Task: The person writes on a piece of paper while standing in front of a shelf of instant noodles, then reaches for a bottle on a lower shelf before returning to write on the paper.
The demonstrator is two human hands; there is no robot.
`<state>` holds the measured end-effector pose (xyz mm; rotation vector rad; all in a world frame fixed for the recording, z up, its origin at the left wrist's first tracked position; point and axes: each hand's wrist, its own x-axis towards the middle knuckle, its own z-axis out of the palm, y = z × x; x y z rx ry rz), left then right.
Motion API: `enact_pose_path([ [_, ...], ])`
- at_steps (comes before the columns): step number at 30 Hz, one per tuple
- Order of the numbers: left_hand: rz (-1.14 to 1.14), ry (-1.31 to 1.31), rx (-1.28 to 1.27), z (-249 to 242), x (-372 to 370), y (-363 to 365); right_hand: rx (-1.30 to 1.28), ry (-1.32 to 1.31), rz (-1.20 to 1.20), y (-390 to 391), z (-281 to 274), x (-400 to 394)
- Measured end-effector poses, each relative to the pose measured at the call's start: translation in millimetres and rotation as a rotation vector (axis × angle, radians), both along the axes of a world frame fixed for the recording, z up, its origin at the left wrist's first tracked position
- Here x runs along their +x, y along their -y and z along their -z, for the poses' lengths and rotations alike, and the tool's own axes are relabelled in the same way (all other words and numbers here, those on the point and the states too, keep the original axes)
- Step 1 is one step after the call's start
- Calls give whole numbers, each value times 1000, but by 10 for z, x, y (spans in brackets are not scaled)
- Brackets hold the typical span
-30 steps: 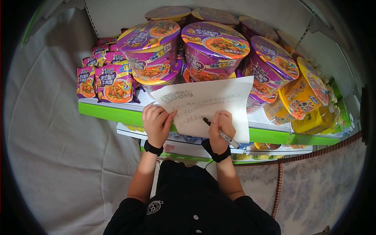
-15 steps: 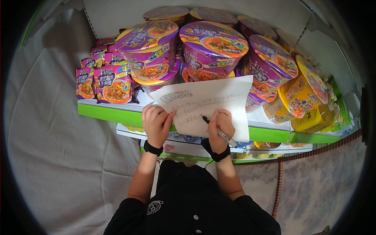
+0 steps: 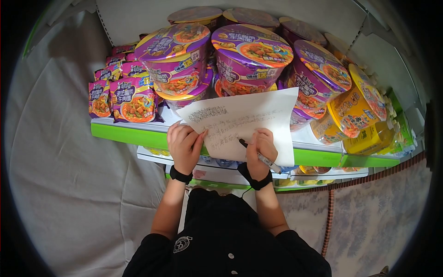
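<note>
A white sheet of paper (image 3: 274,108) with several handwritten lines leans against the shelf front. My left hand (image 3: 185,145) grips its lower left edge, thumb on the front and fingers curled. In my right hand (image 3: 262,148) is a marker pen (image 3: 266,161) with a black tip end and pale barrel. The tip rests at or just above the end of the lowest written line; actual contact is hard to make out. Both wrists wear black bands.
Purple noodle tubs (image 3: 251,60) stand stacked behind the paper. Purple noodle packets (image 3: 134,99) are at left; a yellow tub (image 3: 355,111) and yellow bottles (image 3: 369,141) are at right. A green-edged shelf (image 3: 134,135) runs across, with lower shelves beneath. Grey cloth (image 3: 87,184) hangs at left.
The marker tip has shifted very slightly downward, and a little more writing shows at the end of the lowest line. My left hand and the paper stay almost still.
</note>
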<state>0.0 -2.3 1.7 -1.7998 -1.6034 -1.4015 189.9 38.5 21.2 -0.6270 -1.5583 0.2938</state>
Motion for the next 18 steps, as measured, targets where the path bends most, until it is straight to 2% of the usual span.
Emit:
enact_pose_path([
  [6, -3, 3, 8, -5, 4, -2, -32, -19, 19, -14, 8, 0],
  [8, -2, 3, 7, -13, 11, -1, -50, 95, 24, -7, -42, 42],
  [11, -2, 4, 4, -16, 8, 0, -89, 110, 11, -14, -48, 90],
  [14, -2, 3, 8, -11, 4, -5, -130, 16, 5, 2, -51, 87],
  [18, 1, 0, 1, -20, 10, 2, -83, 56, 25, -21, -43, 62],
])
